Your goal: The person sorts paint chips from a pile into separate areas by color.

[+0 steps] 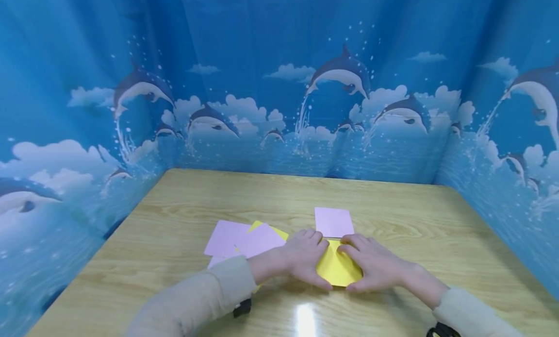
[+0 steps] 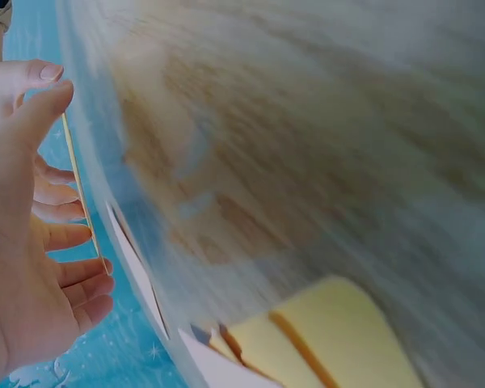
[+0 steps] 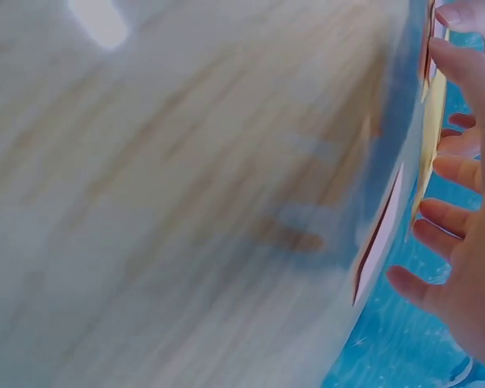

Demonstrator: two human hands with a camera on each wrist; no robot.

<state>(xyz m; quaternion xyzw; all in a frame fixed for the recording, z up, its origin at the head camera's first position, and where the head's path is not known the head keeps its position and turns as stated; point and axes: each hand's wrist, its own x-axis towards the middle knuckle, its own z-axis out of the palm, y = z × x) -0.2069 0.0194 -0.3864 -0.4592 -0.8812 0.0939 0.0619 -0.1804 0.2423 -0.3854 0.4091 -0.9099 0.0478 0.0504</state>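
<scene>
Between my two hands is a yellow sheet of paper [image 1: 337, 269], seen edge-on as a thin strip in the left wrist view. My left hand [image 1: 305, 257] grips its left side, thumb at the near edge and fingers at the far edge. From the other side my right hand [image 1: 375, 264] holds the same sheet, its thumb near the front corner and its fingers bent over the far part. Just beyond the hands lies a pink paper square [image 1: 334, 222]. In the right wrist view, the right hand's fingers [image 3: 449, 217] reach along the yellow sheet's edge.
Left of the hands, several pink sheets [image 1: 224, 237] overlap on the wooden table [image 1: 183, 206]. A yellow sheet [image 1: 279, 233] shows from under them, partly covered by the left forearm. A blue dolphin-print curtain [image 1: 262, 60] surrounds the table at the back and sides.
</scene>
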